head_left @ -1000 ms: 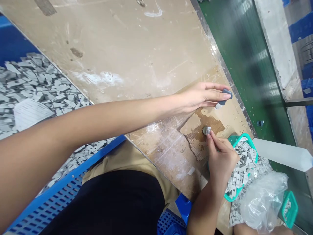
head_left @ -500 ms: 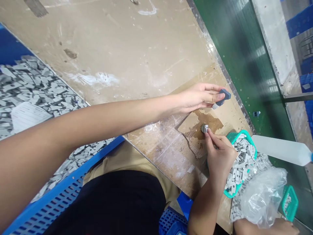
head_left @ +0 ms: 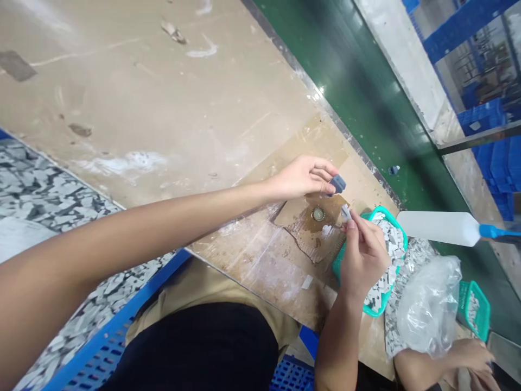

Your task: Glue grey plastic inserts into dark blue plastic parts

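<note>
My left hand [head_left: 307, 176] pinches a small blue-grey plastic block [head_left: 337, 184] between thumb and fingers, above the wooden table. Just to the right and lower, my right hand [head_left: 364, 258] grips a small light-grey plastic piece [head_left: 345, 212] with thumb and fingertips. Between and below the hands, a round bottle-cap-like dish [head_left: 318, 213] lies on a torn piece of wet cardboard [head_left: 303, 239]. Behind my right hand, a green basket [head_left: 402, 239] holds many small grey and white pieces, and my hand hides part of it.
A white squeeze bottle [head_left: 439, 227] with a blue cap lies past the basket. A clear plastic bag [head_left: 427, 304] and another person's hand [head_left: 468, 355] are at lower right, beside a second green basket [head_left: 482, 312]. A blue crate [head_left: 93, 358] of pieces stands left.
My right hand has lifted the light-grey piece off the round dish and brought it right, near the block. The block has turned in my left hand. The whole view has shifted.
</note>
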### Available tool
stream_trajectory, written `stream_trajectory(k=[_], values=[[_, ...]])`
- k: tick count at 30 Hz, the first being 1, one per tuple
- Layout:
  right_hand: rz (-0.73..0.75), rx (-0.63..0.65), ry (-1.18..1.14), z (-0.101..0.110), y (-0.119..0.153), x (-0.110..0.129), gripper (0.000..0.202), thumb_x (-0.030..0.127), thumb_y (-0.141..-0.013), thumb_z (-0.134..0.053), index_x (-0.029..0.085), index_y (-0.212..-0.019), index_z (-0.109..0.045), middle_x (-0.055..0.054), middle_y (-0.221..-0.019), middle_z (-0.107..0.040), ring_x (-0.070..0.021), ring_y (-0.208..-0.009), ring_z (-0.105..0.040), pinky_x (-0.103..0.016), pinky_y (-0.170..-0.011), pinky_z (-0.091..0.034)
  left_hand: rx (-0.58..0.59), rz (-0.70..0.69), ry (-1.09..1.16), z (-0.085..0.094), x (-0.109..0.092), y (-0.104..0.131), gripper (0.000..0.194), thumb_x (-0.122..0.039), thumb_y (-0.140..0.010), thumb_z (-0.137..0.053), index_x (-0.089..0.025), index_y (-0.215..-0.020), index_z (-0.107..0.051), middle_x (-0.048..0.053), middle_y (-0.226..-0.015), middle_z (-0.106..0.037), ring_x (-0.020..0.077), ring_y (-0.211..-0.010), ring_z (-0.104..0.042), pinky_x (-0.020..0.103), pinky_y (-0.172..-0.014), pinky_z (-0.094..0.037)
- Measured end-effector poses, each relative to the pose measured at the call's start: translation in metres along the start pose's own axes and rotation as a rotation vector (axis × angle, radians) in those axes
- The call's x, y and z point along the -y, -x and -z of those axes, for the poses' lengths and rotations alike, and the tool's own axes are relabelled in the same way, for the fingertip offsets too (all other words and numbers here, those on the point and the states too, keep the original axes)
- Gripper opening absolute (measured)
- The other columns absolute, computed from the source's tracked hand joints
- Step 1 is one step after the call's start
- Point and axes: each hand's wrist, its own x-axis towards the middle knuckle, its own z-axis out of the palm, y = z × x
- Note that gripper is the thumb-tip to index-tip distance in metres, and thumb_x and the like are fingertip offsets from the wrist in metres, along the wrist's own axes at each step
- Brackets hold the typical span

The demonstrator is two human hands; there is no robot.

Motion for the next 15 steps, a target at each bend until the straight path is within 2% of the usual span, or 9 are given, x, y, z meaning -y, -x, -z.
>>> stream_trajectory(k=[3, 5, 9, 15], values=[[0.001, -0.108, -0.036, 0.002, 0.000, 0.002, 0.021, 0.025, -0.092, -0.061, 0.024, -0.108, -0.073, -0.005, -0.091, -0.067, -0.0147, -0.072, -0.064, -0.035, -0.071, -0.055, 0.060, 0.018, -0.013, -0.006, 0.002, 0.004, 0.025, 0.002, -0.062, -0.074, -0.009, -0.084, -0.066, 0.004, -0.077, -0.073, 0.0108, -0.070, -0.068, 0.026, -0.074, -0.055], [0.010, -0.117, -0.072, 0.003, 0.000, 0.003, 0.021, 0.022, -0.091, -0.061, 0.026, -0.108, -0.073, -0.004, -0.093, -0.067, -0.0143, -0.073, -0.065, -0.034, -0.069, -0.055, 0.109, 0.051, 0.006, -0.010, 0.002, 0.007, 0.022, 0.003, -0.062, -0.071, -0.009, -0.080, -0.066, 0.003, -0.073, -0.072, 0.0094, -0.065, -0.067, 0.023, -0.070, -0.055], [0.010, -0.035, -0.150, 0.005, 0.000, 0.004, 0.025, 0.017, -0.091, -0.062, 0.031, -0.109, -0.073, -0.003, -0.095, -0.065, -0.0150, -0.080, -0.066, -0.032, -0.069, -0.056, 0.189, 0.101, 0.055, -0.016, 0.004, 0.012, 0.018, 0.002, -0.065, -0.068, -0.010, -0.078, -0.066, 0.002, -0.070, -0.072, 0.0090, -0.060, -0.067, 0.021, -0.064, -0.056], [0.046, 0.043, -0.127, 0.007, -0.001, 0.003, 0.029, 0.015, -0.091, -0.060, 0.034, -0.112, -0.071, -0.003, -0.095, -0.064, -0.0148, -0.086, -0.063, -0.031, -0.071, -0.055, 0.232, 0.094, 0.098, -0.016, 0.006, 0.014, 0.019, 0.000, -0.063, -0.072, -0.009, -0.078, -0.068, 0.003, -0.071, -0.073, 0.0106, -0.060, -0.069, 0.020, -0.062, -0.057]])
